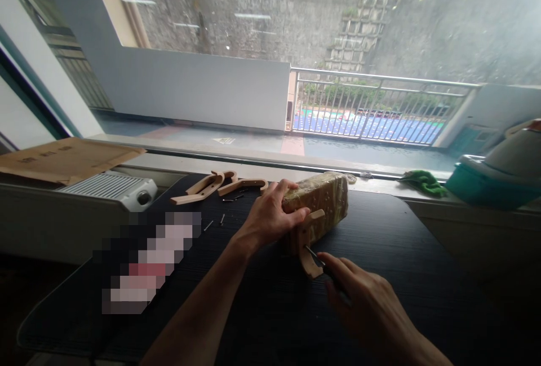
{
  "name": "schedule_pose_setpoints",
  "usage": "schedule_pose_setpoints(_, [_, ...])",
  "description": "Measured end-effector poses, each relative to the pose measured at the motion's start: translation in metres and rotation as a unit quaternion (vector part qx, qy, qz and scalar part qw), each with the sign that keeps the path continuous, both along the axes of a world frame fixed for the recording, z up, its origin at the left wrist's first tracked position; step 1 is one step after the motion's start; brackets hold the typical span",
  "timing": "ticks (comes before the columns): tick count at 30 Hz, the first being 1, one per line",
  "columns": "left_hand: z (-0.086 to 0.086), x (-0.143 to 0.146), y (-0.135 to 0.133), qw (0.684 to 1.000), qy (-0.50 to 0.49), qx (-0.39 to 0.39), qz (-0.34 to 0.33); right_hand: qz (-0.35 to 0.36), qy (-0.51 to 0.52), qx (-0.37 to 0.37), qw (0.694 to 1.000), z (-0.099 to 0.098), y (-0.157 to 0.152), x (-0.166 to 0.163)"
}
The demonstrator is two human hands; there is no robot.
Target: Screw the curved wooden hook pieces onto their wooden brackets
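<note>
My left hand (270, 214) is closed over the near end of a brownish block wrapped in clear tape (327, 205). Its thumb lies by a curved wooden hook (311, 267), which leans upright against the block's near side. My right hand (363, 290) grips a screwdriver (315, 256), whose handle is mostly covered by the fingers. The thin shaft meets the hook around its middle, where a screw cannot be made out. More wooden hooks (203, 188) lie behind and left of my left hand, with loose screws (222, 219) near them on the dark table.
The dark table (389, 242) meets a window sill at the back. A green cloth (425, 183) and a teal container (486, 185) rest on the right. Left are a white slatted appliance (114, 188) and a cardboard piece (67, 158). A pixelated patch hides part of the table.
</note>
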State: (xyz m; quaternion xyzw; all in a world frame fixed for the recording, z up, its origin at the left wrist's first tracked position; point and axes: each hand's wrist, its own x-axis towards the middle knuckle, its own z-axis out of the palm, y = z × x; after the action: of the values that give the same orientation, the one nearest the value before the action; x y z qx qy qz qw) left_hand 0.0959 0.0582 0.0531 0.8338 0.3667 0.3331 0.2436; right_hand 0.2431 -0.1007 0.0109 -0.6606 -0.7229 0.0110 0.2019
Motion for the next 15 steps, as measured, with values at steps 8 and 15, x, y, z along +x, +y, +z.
schedule_pose_setpoints(8, [0.004, 0.002, -0.004, 1.000, 0.019, 0.005, 0.015, 0.020, -0.140, 0.045, 0.989, 0.001, 0.003, -0.010])
schedule_pose_setpoints(15, [0.004, 0.004, -0.004, 1.000, 0.020, 0.015, 0.015, -0.070, 0.378, -0.063, 0.921, -0.017, 0.012, -0.002])
